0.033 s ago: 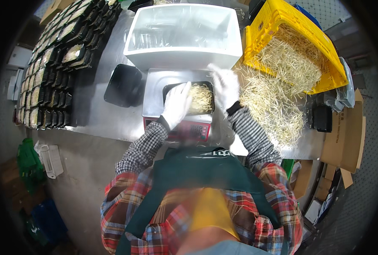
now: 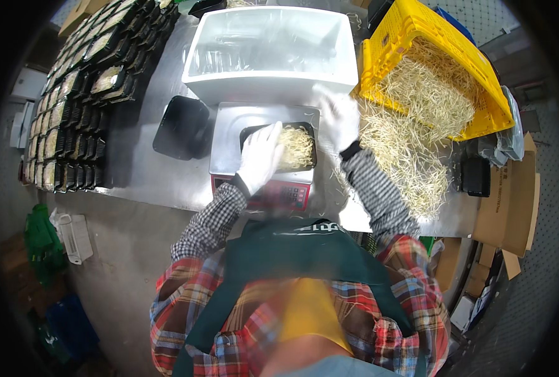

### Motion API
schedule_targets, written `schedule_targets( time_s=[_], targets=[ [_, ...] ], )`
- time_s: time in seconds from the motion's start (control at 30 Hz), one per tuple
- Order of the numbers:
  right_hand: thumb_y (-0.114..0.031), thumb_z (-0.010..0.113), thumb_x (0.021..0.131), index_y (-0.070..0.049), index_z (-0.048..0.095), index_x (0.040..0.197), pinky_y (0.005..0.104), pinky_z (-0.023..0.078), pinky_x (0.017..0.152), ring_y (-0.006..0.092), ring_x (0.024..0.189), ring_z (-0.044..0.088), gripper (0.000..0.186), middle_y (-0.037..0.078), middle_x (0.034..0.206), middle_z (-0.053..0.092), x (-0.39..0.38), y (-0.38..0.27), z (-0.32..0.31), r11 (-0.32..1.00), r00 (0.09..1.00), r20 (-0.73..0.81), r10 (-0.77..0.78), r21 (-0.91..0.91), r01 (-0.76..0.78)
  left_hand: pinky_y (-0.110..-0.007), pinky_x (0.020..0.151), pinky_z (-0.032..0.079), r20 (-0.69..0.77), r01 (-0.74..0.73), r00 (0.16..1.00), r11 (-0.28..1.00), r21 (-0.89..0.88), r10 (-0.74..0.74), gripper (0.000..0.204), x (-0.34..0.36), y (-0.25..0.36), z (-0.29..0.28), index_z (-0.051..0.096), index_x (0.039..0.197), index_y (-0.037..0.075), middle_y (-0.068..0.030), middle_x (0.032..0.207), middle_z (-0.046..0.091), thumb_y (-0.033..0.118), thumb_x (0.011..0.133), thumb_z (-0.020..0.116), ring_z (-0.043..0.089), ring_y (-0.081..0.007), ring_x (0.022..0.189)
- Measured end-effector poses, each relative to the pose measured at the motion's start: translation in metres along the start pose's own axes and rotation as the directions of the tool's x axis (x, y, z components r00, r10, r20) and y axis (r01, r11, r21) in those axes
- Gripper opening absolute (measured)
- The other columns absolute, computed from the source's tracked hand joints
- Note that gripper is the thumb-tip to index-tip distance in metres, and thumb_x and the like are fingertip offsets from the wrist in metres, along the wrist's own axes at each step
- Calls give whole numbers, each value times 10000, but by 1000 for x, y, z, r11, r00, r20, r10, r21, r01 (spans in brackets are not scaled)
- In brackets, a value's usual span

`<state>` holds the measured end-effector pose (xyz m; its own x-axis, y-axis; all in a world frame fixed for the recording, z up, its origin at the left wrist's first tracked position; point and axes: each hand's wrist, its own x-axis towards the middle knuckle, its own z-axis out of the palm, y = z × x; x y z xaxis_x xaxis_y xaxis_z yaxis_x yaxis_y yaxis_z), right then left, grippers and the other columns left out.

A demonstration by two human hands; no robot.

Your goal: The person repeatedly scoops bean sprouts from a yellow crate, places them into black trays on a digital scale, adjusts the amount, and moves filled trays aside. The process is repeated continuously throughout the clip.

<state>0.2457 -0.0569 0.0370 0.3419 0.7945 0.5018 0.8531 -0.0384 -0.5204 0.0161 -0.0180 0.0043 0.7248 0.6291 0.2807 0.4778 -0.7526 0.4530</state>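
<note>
Left hand (image 2: 260, 156) lies flat, fingers together, over sprouts (image 2: 299, 149) in the black tray (image 2: 314, 134) on the scale (image 2: 225, 135), right hand (image 2: 340, 118) blurred just beside, can't tell its grip; best pat lightly, no spilling.

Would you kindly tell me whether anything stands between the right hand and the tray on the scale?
Nothing visible does: the right hand is just off the right side of the tray, with no object between. The left hand covers only the tray's left part, and the white box stands behind the scale.
</note>
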Motion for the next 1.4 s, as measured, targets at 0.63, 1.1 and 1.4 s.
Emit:
schedule_targets(
  time_s=[0.63,1.1,1.4],
  targets=[
    [-313,383,1007,-136,550,1292,423,470,971,329,1160,588,375,146,1241,615,215,184,142,896,917,377,128,-440,56,-287,885,487,-439,528,161,453,-718,-884,354,-174,-24,-78,507,1336,6,-119,1314,545,151,1013,500,553,-187,1114],
    [-145,617,948,-67,665,1212,224,514,807,86,854,630,280,20,1026,701,36,-59,-66,827,522,779,-347,516,-221,-285,966,480,130,175,984,505,-845,-123,493,-3,19,-116,492,1379,18,-113,1325,555,156,932,648,595,-146,1114],
    [-226,689,861,-150,666,1233,310,513,891,197,988,654,381,96,1078,699,-46,-15,-31,958,814,581,-2,235,-166,-264,827,540,227,18,771,-336,-942,-595,420,-80,-71,-70,553,1280,-15,-94,1133,647,251,963,628,638,-171,961]
  ],
)
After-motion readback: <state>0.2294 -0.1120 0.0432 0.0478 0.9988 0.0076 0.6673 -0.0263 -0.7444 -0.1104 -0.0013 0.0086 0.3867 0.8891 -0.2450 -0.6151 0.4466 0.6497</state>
